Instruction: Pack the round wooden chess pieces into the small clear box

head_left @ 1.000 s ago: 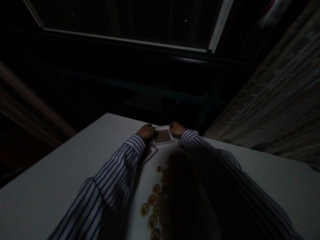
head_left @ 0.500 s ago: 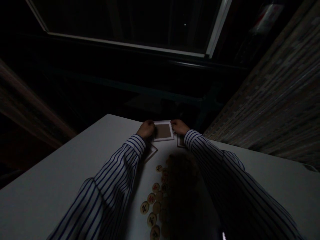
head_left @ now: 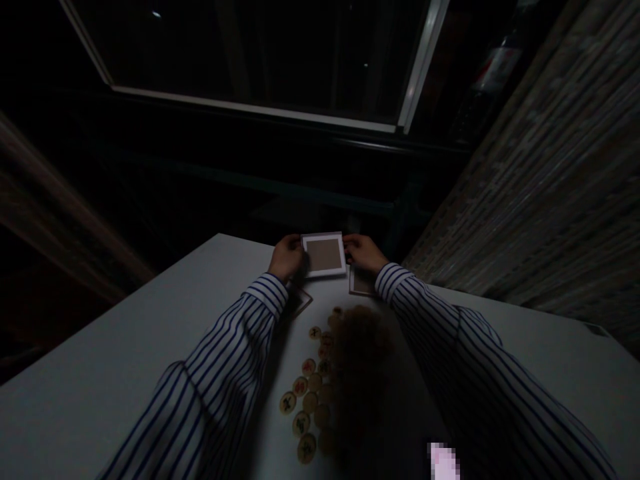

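My left hand [head_left: 288,257] grips the left edge of a small picture frame [head_left: 323,255] with a white border and a plain brown middle. My right hand [head_left: 364,253] is closed at the frame's upper right edge. The frame is at the far side of the white table. A second frame [head_left: 361,283] lies partly beneath my right hand and cuff. Near my left wrist the corner of another frame [head_left: 301,301] shows, the rest hidden by my sleeve. Several round Chinese chess pieces [head_left: 301,386] lie between my forearms, many of them in deep shadow.
The white table [head_left: 165,320] extends to both sides of my arms. Beyond its far edge is a dark area below a framed window [head_left: 250,109]. A bead-like curtain [head_left: 540,153] hangs on the right, with a bottle [head_left: 493,73] behind it.
The held frame has tilted up slightly and its upper edge now shows more clearly. My right hand has shifted a little, exposing more of the frame beneath it. The camera view has moved slightly.
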The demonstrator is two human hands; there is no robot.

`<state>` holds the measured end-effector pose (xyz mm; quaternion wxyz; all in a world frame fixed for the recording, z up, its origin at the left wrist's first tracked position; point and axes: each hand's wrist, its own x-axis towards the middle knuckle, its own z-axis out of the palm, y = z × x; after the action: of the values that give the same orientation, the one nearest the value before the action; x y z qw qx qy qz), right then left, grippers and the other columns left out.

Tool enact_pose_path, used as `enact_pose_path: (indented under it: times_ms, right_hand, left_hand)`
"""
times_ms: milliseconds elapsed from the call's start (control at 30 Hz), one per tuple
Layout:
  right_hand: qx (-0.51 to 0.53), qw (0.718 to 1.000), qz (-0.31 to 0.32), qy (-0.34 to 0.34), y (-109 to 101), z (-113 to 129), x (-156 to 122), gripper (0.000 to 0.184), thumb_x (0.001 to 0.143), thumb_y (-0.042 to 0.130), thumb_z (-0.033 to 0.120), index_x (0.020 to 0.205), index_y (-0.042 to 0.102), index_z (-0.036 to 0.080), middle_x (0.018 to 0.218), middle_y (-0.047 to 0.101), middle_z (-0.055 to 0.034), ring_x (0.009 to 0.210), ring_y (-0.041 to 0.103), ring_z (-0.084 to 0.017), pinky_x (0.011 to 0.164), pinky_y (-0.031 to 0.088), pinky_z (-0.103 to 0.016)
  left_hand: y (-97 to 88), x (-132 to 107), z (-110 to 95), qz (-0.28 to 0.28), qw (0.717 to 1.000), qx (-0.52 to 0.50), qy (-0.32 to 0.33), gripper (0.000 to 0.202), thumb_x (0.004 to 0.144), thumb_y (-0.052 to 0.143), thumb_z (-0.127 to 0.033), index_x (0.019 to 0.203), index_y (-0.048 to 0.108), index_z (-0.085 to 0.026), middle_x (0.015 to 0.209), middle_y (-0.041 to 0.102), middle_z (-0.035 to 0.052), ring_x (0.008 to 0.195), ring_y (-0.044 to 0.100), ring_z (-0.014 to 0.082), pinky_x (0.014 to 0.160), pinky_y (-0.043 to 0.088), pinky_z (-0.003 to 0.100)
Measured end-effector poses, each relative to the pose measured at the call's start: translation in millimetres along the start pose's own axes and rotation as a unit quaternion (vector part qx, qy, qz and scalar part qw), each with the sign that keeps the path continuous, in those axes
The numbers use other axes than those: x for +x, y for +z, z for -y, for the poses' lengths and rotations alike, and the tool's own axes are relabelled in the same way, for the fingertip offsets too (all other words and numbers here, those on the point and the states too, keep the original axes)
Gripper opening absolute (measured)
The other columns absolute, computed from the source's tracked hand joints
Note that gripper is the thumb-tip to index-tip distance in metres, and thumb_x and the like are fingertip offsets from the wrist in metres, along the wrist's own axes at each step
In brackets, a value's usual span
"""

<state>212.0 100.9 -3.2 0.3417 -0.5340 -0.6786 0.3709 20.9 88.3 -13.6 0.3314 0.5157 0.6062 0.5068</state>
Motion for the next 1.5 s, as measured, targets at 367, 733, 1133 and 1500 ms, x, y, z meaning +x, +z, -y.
enact_pose_path:
  times_ms: [367, 733, 1133, 1500]
  right_hand:
    - [0.064, 0.997, -0.001, -0.044, -17, 17, -36, 0.033, 0.074, 0.041, 0.007, 0.102, 0.056, 0.017, 0.105, 0.058, -0.0048, 0.085, 0.056, -0.011, 0.063, 0.050, -0.022]
    - [0.052, 0.996, -0.002, -0.068, -33, 41, -80, 0.032, 0.076, 0.044, 0.008, 0.105, 0.055, 0.014, 0.102, 0.060, -0.0058, 0.082, 0.056, -0.010, 0.064, 0.048, -0.019]
    - [0.024, 0.994, -0.035, -0.101, -46, 51, -116, 0.029, 0.075, 0.047, 0.013, 0.103, 0.056, 0.014, 0.100, 0.061, -0.0052, 0.081, 0.057, -0.011, 0.069, 0.047, -0.022]
    - [0.031, 0.992, -0.043, -0.112, -58, 59, -148, 0.029, 0.075, 0.046, 0.014, 0.103, 0.057, 0.015, 0.100, 0.061, -0.0051, 0.081, 0.057, -0.011, 0.065, 0.048, -0.021]
  left_hand:
    - [-7.1, -32, -27, 0.005, 0.991, -0.137, -0.012, 0.039, 0.064, 0.054, -0.005, 0.102, 0.051, -0.011, 0.097, 0.060, 0.0096, 0.079, 0.059, 0.0145, 0.067, 0.050, 0.027]
    - [-14.4, -64, -44, 0.027, 0.984, -0.176, 0.001, 0.028, 0.064, 0.057, -0.011, 0.092, 0.056, -0.011, 0.090, 0.060, 0.0070, 0.076, 0.059, 0.0145, 0.067, 0.052, 0.031]
    - [-23.1, -91, -58, 0.051, 0.981, -0.183, 0.026, 0.029, 0.065, 0.060, -0.018, 0.093, 0.057, -0.013, 0.087, 0.060, 0.0055, 0.077, 0.059, 0.0148, 0.068, 0.052, 0.034]
    - [-23.9, -113, -71, 0.081, 0.979, -0.187, 0.027, 0.030, 0.063, 0.061, -0.019, 0.092, 0.055, -0.014, 0.082, 0.060, 0.0040, 0.074, 0.058, 0.0143, 0.067, 0.051, 0.032]
